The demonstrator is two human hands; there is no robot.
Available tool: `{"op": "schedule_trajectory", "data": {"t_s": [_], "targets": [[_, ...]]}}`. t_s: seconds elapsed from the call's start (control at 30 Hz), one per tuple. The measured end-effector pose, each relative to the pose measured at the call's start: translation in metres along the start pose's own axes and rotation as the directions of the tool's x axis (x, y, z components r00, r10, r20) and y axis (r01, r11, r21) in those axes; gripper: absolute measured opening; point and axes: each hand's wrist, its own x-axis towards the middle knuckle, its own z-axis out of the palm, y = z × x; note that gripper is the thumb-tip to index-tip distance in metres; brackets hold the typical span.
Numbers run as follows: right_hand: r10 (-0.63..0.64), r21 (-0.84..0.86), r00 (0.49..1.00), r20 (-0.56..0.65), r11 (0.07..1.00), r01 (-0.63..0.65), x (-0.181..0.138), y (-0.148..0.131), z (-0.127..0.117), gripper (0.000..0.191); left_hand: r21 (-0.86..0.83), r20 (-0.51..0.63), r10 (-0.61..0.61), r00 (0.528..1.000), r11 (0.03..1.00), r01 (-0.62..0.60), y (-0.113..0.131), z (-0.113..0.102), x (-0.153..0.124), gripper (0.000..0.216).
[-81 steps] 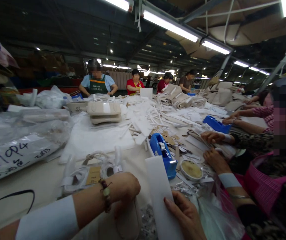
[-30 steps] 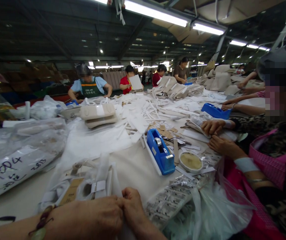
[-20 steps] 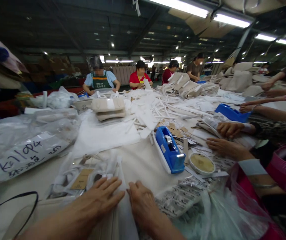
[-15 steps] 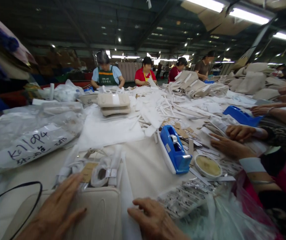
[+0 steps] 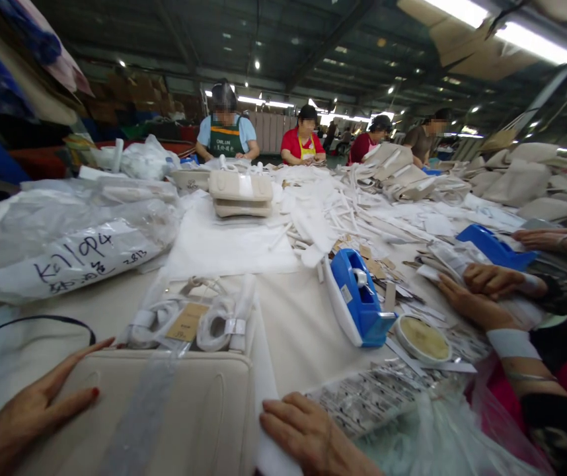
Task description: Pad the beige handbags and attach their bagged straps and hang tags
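Observation:
A beige handbag [image 5: 204, 403] lies right in front of me with a strip of clear tape down its front. Past its upper edge are a brown paper tag [image 5: 188, 322] and wrapped white straps [image 5: 217, 328]. My left hand [image 5: 40, 403] rests along the bag's left side, thumb and fingers spread. Beside the right edge, my right hand [image 5: 308, 430] lies low with its fingers stretched out and slightly bent, touching a white sheet [image 5: 268, 377] that sticks out from under the bag.
A blue tape dispenser [image 5: 357, 297] and a round yellowish tin [image 5: 423, 338] stand to the right. Further right are a co-worker's hands [image 5: 486, 291]. A plastic-wrapped bundle [image 5: 75, 244] sits at left, stacked beige bags [image 5: 241, 192] behind. Several people work across the table.
My left hand has slid left off the bag's front to its side, baring the tape strip. My right hand has come down onto the white sheet. The whole view has shifted a little.

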Motion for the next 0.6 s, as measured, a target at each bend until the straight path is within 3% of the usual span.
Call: {"op": "schedule_trajectory", "data": {"t_s": [0.1, 0.23, 0.37, 0.47, 0.53, 0.6], "targets": [[0.108, 0.14, 0.994, -0.036, 0.985, -0.101, 0.008, 0.008, 0.005, 0.029, -0.353, 0.116, -0.186, 0.976, 0.91, 0.216, 0.033, -0.001, -0.009, 0.051], [0.362, 0.456, 0.932, 0.002, 0.829, -0.323, 0.024, 0.018, 0.002, 0.018, -0.473, 0.195, -0.254, 0.947, 0.822, 0.318, 0.066, -0.006, -0.012, 0.054], [0.635, 0.678, 0.771, 0.04, 0.55, -0.488, 0.03, 0.025, 0.008, 0.019, -0.432, 0.146, -0.313, 0.938, 0.833, 0.345, 0.087, -0.011, -0.009, 0.049], [0.766, 0.751, 0.641, -0.047, 0.45, -0.483, 0.024, 0.021, 0.017, 0.018, -0.439, 0.186, -0.367, 0.911, 0.798, 0.412, 0.094, -0.01, -0.007, 0.049], [0.77, 0.763, 0.634, -0.077, 0.455, -0.459, 0.017, 0.014, 0.018, 0.021, -0.457, 0.219, -0.388, 0.895, 0.77, 0.445, 0.09, -0.005, -0.006, 0.051], [0.717, 0.736, 0.694, -0.06, 0.501, -0.455, 0.01, 0.007, 0.013, 0.025, -0.456, 0.202, -0.385, 0.901, 0.777, 0.434, 0.079, 0.001, -0.005, 0.053]]}}
